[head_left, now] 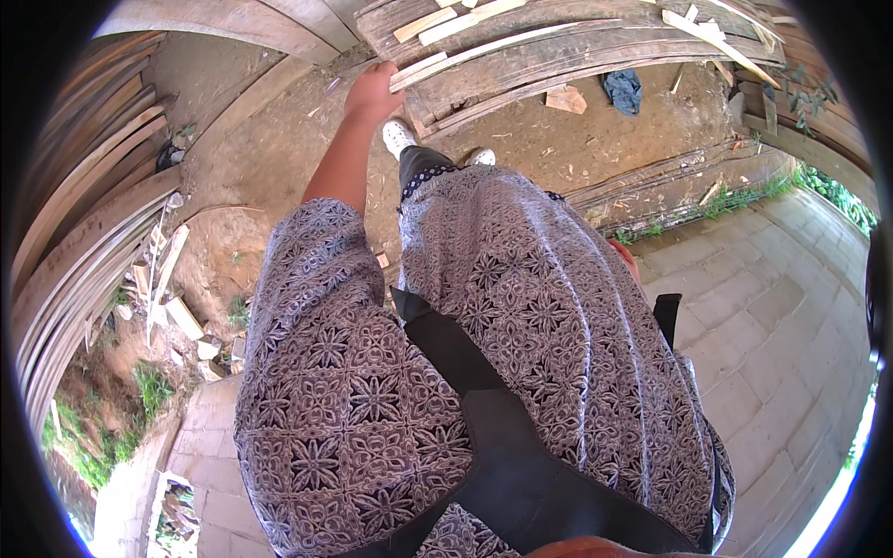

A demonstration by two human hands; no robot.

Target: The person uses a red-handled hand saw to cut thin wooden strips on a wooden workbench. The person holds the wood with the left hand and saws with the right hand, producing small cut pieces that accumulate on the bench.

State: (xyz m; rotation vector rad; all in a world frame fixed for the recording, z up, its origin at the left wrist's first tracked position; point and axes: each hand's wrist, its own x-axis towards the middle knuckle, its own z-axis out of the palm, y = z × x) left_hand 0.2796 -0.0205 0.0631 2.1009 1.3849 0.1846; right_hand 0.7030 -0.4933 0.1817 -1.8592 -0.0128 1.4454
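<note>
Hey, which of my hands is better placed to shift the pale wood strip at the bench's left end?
Probably your left hand: it's right at the near end of the pale wood strip. Your right hand is mostly hidden beside your clothing, well away.

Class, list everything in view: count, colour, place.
Bench: 1, brown, top
Wood strips: several, pale, on bench
Chunk: 1, orange, by bench
Cloth or bag: 1, blue, by bench
Boards: many, brown, left
Wood scraps: several, pale, lower left
Soil: 1, brown, around shoes
Blocks: many, grey, right
Plants: several, green, edges
Shoes: 2, white, upper centre
Garment: 1, patterned grey, centre
Harness: 1, black, centre
Left hand: 1, bare, at bench's end
Right hand: apparently 1, mostly hidden, beside garment
</note>
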